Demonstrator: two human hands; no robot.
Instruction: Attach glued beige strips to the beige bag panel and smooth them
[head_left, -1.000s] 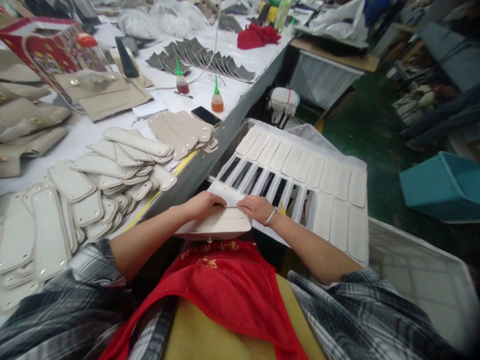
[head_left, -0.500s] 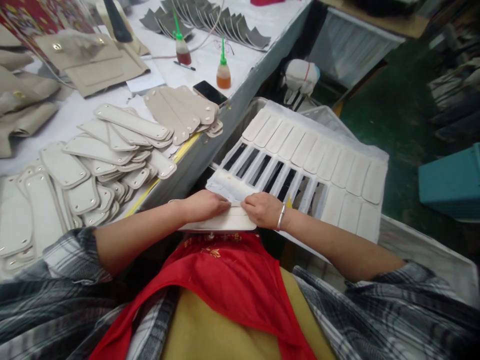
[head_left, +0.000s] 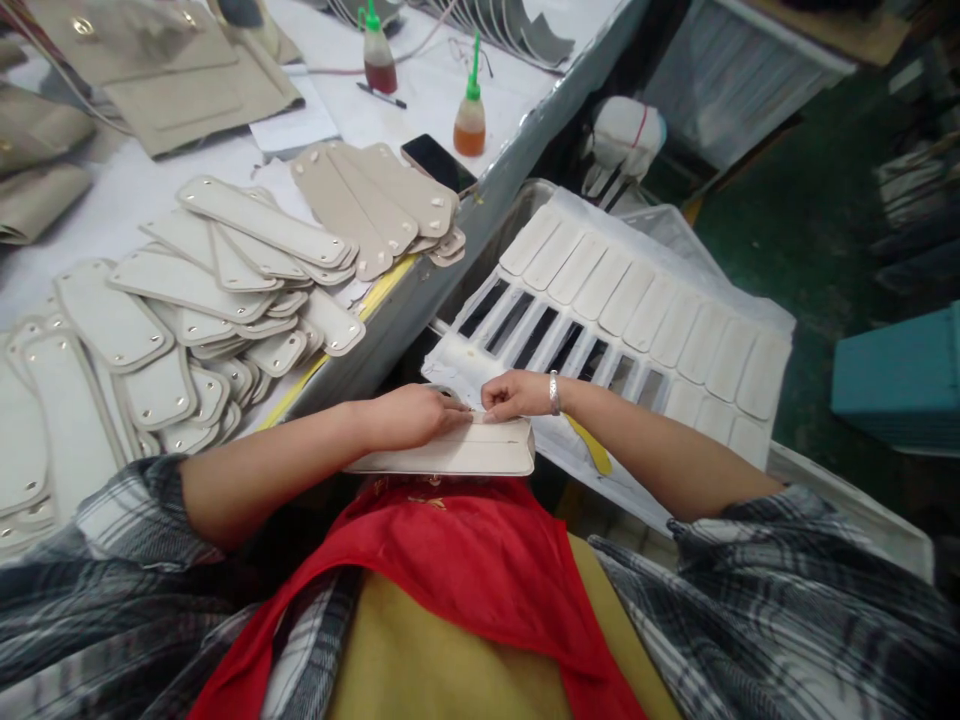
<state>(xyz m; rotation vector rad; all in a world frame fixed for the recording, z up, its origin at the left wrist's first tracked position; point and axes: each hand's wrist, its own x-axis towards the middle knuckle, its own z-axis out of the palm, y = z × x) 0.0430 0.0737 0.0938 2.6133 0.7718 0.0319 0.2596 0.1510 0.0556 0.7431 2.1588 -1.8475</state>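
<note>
The cream piece (head_left: 457, 455) is flat, long and smooth with round corners. It lies on the person's lap, above the red apron (head_left: 450, 560). The left hand (head_left: 409, 415) and right hand (head_left: 517, 395) both pinch its top edge. On the table (head_left: 427, 100) are two bottles, a dark red bottle (head_left: 379, 65) and an orange bottle (head_left: 470, 125), and one phone (head_left: 439, 163).

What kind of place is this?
Likely a leather-goods workshop: stacks of cut cream tabs on the worktable, a squeeze bottle, and a cream panel held at the lap.
</note>
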